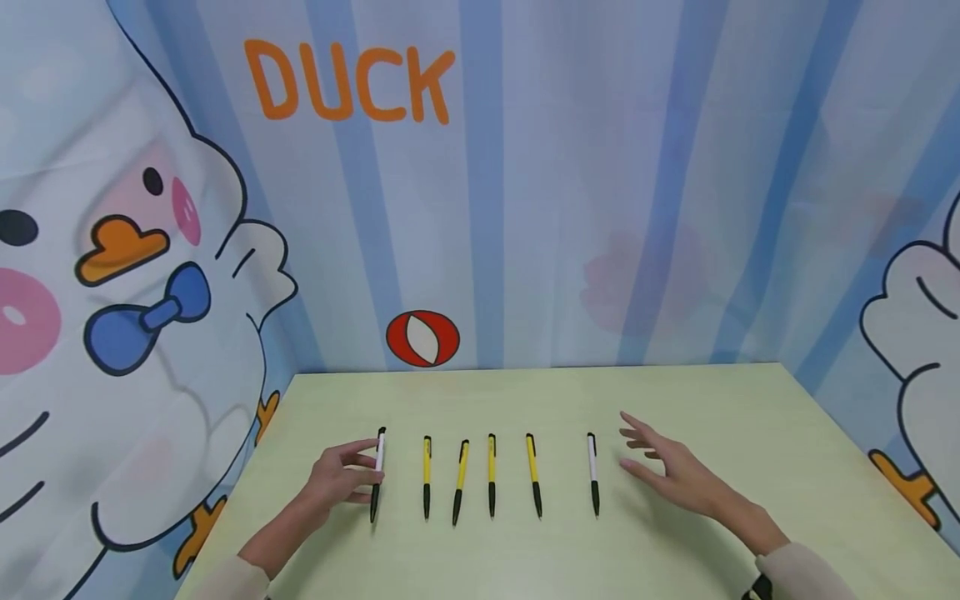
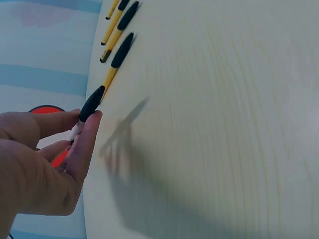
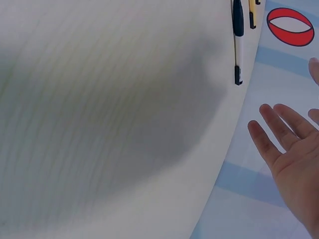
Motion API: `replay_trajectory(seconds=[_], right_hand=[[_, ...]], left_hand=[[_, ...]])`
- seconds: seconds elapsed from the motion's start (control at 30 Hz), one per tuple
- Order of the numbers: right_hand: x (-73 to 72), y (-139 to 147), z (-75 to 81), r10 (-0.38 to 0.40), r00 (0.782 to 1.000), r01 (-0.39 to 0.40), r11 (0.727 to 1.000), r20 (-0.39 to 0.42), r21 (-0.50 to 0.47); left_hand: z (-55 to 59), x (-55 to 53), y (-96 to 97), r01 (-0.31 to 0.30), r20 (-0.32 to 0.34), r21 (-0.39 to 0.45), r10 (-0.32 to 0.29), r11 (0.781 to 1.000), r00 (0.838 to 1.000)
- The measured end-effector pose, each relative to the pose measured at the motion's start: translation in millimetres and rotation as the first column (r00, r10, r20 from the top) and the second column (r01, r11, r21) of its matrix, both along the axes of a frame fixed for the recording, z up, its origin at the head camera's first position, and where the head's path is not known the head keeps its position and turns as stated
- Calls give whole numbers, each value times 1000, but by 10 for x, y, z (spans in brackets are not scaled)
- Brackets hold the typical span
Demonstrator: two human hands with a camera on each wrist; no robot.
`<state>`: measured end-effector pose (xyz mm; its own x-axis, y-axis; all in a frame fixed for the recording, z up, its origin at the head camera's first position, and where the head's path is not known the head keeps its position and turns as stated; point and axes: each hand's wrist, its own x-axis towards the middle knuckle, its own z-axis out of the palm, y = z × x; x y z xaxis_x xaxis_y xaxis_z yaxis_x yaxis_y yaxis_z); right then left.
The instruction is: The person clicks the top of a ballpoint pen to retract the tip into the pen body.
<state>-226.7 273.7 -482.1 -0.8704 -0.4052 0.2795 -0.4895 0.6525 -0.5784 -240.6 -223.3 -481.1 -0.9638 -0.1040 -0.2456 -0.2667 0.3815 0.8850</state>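
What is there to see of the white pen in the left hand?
The white pen has a slim white barrel, a black top end and a black grip; it looks like plastic. The left hand pinches it between thumb and fingers, above the table, its shadow falling apart from it. Slightly slanted, its tip points toward the person. It is left of the yellow pens.

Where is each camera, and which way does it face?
Head: on the head, facing forward and down at ballpoint pens; left hand, right hand show.
Left wrist: on that wrist, facing its hand pinching a white-barrelled pen.
Right wrist: on that wrist, facing the table beside its hand.
Head and right wrist share the printed red-and-white ball.
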Motion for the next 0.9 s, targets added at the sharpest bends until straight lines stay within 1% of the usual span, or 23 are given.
replay_trajectory(seconds=[0.23, 0.4, 0.57, 0.7, 0.9], right_hand=[[-7, 61, -53, 14, 1000, -14, 1000, 13, 1], [3, 110, -39, 0, 1000, 0, 1000, 9, 2], [-1, 135, -28, 16, 999, -16, 1000, 37, 6], [-1, 133, -56, 16, 998, -16, 1000, 58, 2], [1, 128, -83, 21, 999, -21, 1000, 42, 3]], left_hand=[[-61, -20, -121, -2, -12, -72, 1, 997, 1000], [-65, -99, -96, 32, -34, -129, -37, 991, 999], [-64, -137, -50, 46, -16, -192, -50, 980, 999], [-92, -141, -29, 59, -5, -236, -62, 970, 998], [-101, -110, -20, 89, -46, -285, -106, 954, 993]])
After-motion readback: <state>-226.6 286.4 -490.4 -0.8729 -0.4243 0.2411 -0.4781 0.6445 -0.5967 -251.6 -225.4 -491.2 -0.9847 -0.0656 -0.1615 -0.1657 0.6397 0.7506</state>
